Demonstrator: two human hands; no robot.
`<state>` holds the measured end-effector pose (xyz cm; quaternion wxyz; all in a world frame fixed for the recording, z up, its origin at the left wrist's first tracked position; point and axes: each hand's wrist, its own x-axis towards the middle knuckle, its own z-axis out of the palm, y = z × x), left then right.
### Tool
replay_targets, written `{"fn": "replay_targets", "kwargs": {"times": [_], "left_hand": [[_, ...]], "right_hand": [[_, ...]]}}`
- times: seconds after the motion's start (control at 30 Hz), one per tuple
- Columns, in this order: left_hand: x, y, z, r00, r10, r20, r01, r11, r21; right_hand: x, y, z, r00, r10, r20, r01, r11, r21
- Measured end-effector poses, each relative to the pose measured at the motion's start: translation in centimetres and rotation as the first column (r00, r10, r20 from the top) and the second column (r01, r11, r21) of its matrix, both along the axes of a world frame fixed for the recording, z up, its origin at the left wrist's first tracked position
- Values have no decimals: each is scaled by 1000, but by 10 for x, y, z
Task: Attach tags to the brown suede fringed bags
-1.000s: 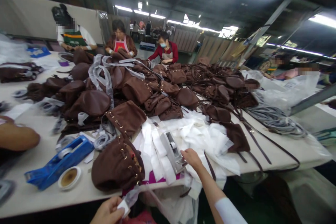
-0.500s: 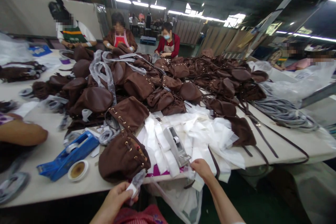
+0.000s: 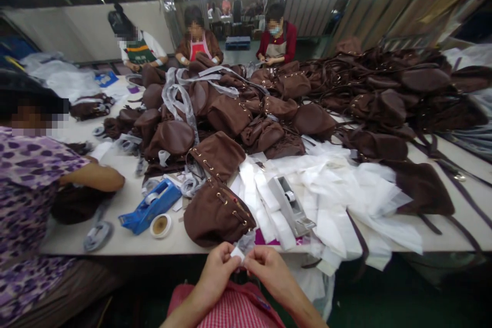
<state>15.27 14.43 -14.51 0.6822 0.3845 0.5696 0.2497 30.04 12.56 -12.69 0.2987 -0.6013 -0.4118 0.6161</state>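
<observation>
White and small, a folded scrap (image 3: 237, 253) sits pinched between both hands just below the near edge of the surface (image 3: 126, 238). The left hand (image 3: 217, 269) has its grip closed on the scrap from one side, and the right hand (image 3: 269, 270) has its fingertips together on it from the other. Directly above them a brown drawstring pouch (image 3: 215, 213) lies at the edge, with a grey tape dispenser (image 3: 290, 206) to its right on a spread of white strips (image 3: 346, 200). Left of the pouch stand a blue tape dispenser (image 3: 150, 207) and a small round tin (image 3: 160, 225). Behind, many brown pouches are heaped (image 3: 269, 107). A person in a purple patterned top (image 3: 26, 184) works at the left, and three others sit at the far side.
</observation>
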Motion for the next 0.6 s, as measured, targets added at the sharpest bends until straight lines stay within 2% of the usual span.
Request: {"fn": "replay_targets", "kwargs": {"times": [0.13,0.37,0.5,0.6], "left_hand": [[-5,-2,-3,998,-54,-10,54,997,49],[-14,-3,-3,986,-158,-46,162,980,117],[-14,-3,-3,979,-157,-133,172,979,107],[-15,-2,-3,951,-157,-267,208,962,177]], "right_hand": [[-4,1,-13,985,7,174,-5,1000,-10],[-13,1,-18,966,-28,257,39,999,-37],[-18,-3,-22,979,-41,198,54,997,-59],[-17,-9,-21,996,-41,82,47,997,-69]]}}
